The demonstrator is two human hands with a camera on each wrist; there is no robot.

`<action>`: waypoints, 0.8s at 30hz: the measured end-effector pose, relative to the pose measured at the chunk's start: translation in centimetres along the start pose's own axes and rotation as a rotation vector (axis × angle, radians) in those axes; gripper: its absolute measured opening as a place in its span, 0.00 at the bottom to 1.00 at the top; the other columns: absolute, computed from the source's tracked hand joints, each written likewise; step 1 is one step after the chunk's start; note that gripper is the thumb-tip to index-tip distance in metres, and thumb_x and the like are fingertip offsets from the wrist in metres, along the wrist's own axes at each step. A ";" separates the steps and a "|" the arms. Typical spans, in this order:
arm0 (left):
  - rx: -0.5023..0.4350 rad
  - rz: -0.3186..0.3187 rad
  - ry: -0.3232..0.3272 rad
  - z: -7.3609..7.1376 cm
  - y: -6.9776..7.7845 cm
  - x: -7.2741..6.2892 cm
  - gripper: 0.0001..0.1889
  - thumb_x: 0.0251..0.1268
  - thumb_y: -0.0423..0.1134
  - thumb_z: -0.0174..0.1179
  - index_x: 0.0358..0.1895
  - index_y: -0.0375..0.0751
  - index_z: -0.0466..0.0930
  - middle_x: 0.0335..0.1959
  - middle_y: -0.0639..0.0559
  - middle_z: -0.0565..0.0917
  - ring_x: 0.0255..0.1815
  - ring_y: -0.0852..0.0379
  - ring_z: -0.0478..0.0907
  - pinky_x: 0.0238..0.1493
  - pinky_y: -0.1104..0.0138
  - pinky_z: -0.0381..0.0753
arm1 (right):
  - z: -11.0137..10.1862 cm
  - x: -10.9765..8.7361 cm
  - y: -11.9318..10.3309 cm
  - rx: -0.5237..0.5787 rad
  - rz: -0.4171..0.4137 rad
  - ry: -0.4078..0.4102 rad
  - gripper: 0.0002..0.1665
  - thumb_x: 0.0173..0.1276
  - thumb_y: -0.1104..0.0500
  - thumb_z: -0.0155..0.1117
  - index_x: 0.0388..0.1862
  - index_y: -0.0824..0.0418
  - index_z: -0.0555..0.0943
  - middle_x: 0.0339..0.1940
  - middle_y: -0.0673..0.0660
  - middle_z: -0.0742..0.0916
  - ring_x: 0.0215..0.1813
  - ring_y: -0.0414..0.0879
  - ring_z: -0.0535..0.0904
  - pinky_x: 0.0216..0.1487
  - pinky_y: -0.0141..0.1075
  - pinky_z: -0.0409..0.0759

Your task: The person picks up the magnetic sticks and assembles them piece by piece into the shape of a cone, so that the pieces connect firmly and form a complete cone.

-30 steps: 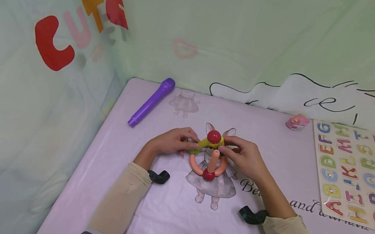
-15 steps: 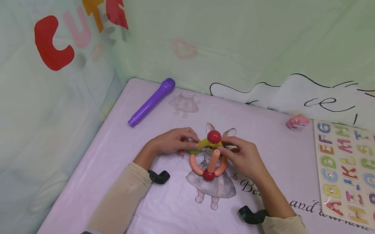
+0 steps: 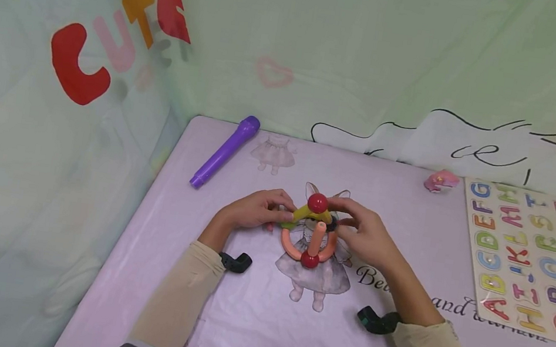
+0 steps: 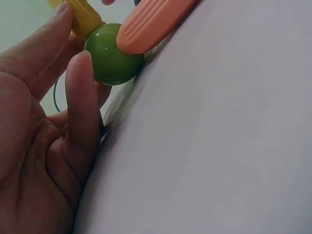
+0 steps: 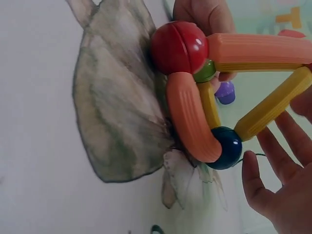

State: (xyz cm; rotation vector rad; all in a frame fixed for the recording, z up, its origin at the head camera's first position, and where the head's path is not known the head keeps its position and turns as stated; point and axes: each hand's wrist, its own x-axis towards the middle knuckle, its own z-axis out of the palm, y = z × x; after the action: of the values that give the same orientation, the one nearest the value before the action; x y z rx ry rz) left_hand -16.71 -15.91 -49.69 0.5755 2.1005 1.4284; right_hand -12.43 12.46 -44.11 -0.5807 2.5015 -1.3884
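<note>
A toy frame of magnetic sticks and balls stands on the table between both hands. Two curved orange sticks point(image 3: 291, 250) run from a lower red ball point(image 3: 309, 260) to a green ball point(image 4: 113, 54) and a dark blue ball point(image 5: 227, 148). Yellow sticks point(image 5: 273, 103) lean up towards an upper red ball point(image 3: 318, 203). A straight orange stick point(image 3: 317, 239) rises from the lower red ball. My left hand point(image 3: 261, 209) pinches a yellow stick point(image 4: 84, 18) beside the green ball. Around the blue-ball corner, my right hand point(image 3: 367, 233) has its fingers loosely spread; its fingertip contact is partly hidden.
A purple toy microphone point(image 3: 224, 152) lies at the back left. To the right are a small pink object point(image 3: 441, 181) and an alphabet puzzle board point(image 3: 527, 262). Fabric with printed letters hangs behind the table point(image 3: 246, 323) and along its left side.
My right thumb and fingers have spread and drawn slightly back to the right, uncovering the blue ball. The left hand and the frame look unmoved.
</note>
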 end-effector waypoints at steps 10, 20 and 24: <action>-0.005 0.016 -0.007 0.1 -0.1 0.0 0.12 0.74 0.44 0.63 0.55 0.47 0.86 0.51 0.51 0.80 0.35 0.57 0.76 0.33 0.68 0.81 | -0.6 -1.5 -0.6 0.021 -0.106 0.110 0.09 0.70 0.63 0.68 0.48 0.60 0.82 0.42 0.53 0.85 0.44 0.39 0.79 0.47 0.28 0.81; -0.027 0.005 -0.008 0.0 0.1 -0.1 0.13 0.73 0.43 0.63 0.55 0.47 0.85 0.52 0.51 0.80 0.36 0.57 0.77 0.33 0.68 0.81 | 0.5 -1.9 -0.3 -0.028 -0.149 0.023 0.13 0.62 0.57 0.78 0.45 0.51 0.88 0.33 0.43 0.88 0.38 0.38 0.82 0.38 0.34 0.81; -0.021 0.009 -0.008 0.0 0.1 -0.1 0.12 0.74 0.43 0.63 0.55 0.47 0.85 0.52 0.50 0.80 0.37 0.56 0.77 0.33 0.68 0.81 | 0.8 -1.9 -0.2 -0.044 -0.148 0.020 0.14 0.61 0.57 0.79 0.46 0.53 0.88 0.33 0.44 0.88 0.36 0.37 0.81 0.37 0.34 0.82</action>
State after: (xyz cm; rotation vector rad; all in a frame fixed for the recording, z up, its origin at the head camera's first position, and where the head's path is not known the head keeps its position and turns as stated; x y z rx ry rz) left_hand -16.68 -15.93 -49.58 0.5828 2.0770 1.4489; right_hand -10.34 12.61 -44.39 -0.7790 2.5561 -1.3979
